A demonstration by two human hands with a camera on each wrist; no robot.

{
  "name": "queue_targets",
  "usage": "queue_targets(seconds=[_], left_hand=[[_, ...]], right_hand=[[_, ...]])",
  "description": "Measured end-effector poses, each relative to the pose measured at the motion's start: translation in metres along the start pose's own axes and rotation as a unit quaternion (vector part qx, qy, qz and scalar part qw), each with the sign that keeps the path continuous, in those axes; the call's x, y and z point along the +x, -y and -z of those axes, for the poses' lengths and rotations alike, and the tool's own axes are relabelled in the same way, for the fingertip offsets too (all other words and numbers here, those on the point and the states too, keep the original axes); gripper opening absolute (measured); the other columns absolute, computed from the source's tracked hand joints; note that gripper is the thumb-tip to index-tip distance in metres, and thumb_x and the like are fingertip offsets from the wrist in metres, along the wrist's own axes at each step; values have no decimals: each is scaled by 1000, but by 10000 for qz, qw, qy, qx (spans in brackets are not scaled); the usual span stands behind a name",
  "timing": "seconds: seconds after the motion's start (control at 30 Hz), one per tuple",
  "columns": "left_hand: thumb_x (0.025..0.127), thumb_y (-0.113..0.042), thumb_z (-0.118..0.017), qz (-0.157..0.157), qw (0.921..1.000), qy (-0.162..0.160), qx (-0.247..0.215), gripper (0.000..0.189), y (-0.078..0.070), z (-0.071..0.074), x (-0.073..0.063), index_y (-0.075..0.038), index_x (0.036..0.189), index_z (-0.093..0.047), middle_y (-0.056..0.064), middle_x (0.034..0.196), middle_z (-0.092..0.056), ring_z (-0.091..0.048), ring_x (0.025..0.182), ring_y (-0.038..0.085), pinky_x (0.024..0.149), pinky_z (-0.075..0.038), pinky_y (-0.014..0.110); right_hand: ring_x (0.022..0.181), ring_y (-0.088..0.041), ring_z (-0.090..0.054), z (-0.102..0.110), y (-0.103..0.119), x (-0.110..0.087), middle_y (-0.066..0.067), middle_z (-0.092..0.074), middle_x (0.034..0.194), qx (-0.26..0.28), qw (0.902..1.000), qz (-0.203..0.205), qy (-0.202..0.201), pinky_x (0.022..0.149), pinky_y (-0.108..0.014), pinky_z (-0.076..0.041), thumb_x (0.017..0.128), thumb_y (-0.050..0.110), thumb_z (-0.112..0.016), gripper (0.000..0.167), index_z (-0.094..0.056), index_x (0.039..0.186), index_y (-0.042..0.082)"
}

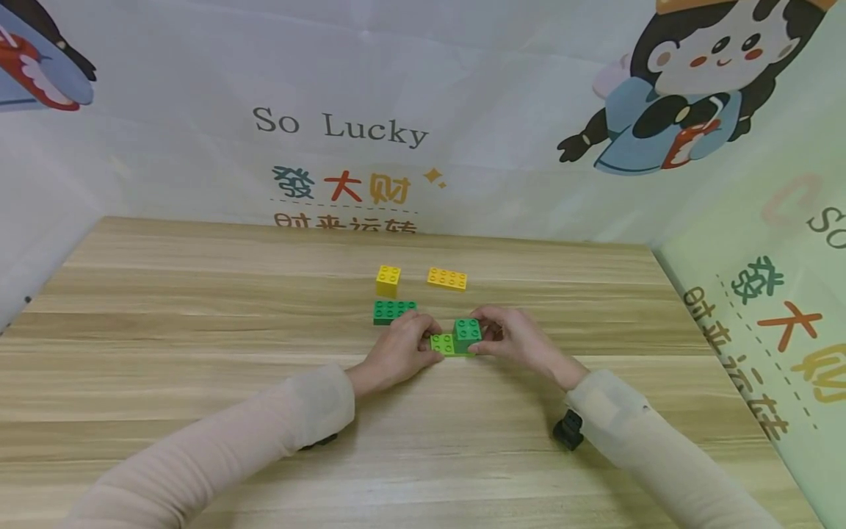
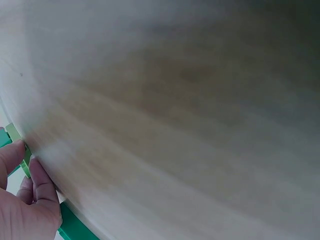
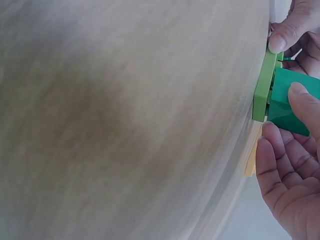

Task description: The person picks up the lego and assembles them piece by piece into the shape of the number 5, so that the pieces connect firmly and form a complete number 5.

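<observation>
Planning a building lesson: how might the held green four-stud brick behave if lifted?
The green four-stud brick looks like moulded plastic, so probably stiff and light. Flat sides suggest it won't roll. A gap above the lime-green plate hints it may lift free.

The back sheet (image 1: pixel 496 198) reads "So Lucky" (image 1: pixel 341 128), then "發大财" (image 1: pixel 341 185), with "时来运转" (image 1: pixel 345 222) partly cut off below. On the right sheet (image 1: pixel 720 220), a cropped "So" (image 1: pixel 826 226) tops "發大财" (image 1: pixel 790 327) and "时来运转" (image 1: pixel 736 364).

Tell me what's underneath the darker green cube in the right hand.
A flat light-green brick lies under the green cube held by the right hand. The left hand grips the brick. The surface directly beneath is mostly hidden.
</observation>
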State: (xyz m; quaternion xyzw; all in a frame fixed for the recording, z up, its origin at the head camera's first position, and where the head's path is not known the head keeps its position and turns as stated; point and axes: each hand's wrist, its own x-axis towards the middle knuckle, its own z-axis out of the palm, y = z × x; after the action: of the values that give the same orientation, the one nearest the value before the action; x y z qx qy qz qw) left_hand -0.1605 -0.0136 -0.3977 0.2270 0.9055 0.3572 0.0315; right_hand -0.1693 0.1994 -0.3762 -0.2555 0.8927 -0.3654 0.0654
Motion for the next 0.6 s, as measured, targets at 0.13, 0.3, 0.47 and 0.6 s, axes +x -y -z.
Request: queue_targets(seconds=[0.13,0.3,0.47,0.6], left_hand=[[77,-13,-78,11,10000,16,4,28,0,0,0,-4,100,-65,2,84,-52,-45,75,11,64,-41,21],[77,-12,-78,80,10000,18,-21,28,0,1,0,-4,100,-65,2,85,-53,-45,74,11,64,-42,21],[77,-12,-78,118,9999,48,-35,29,-1,1,0,-4,101,-65,3,83,-52,-44,74,12,64,-41,22],[77,-12,-77,122,9999,73,-28,29,-1,1,0,-4,101,-65,2,83,-52,-44,75,12,64,-40,22]], right_hand=[[70,-10,-57,1,1,1,-7,-66,84,-76,9999,19,90,60,-21,-51,75,6,-77,28,-64,99,0],[71,-10,-58,1,2,2,-5,-67,85,-248,9996,-24,156,62,-21,-52,76,8,-77,28,-65,100,2],[70,-10,-57,0,1,1,-7,-67,85,-190,9997,58,111,60,-21,-51,75,6,-77,28,-64,99,1],[70,-10,-57,0,-1,0,-8,-67,84,-128,9998,156,38,60,-20,-50,75,6,-77,28,-64,99,0]])
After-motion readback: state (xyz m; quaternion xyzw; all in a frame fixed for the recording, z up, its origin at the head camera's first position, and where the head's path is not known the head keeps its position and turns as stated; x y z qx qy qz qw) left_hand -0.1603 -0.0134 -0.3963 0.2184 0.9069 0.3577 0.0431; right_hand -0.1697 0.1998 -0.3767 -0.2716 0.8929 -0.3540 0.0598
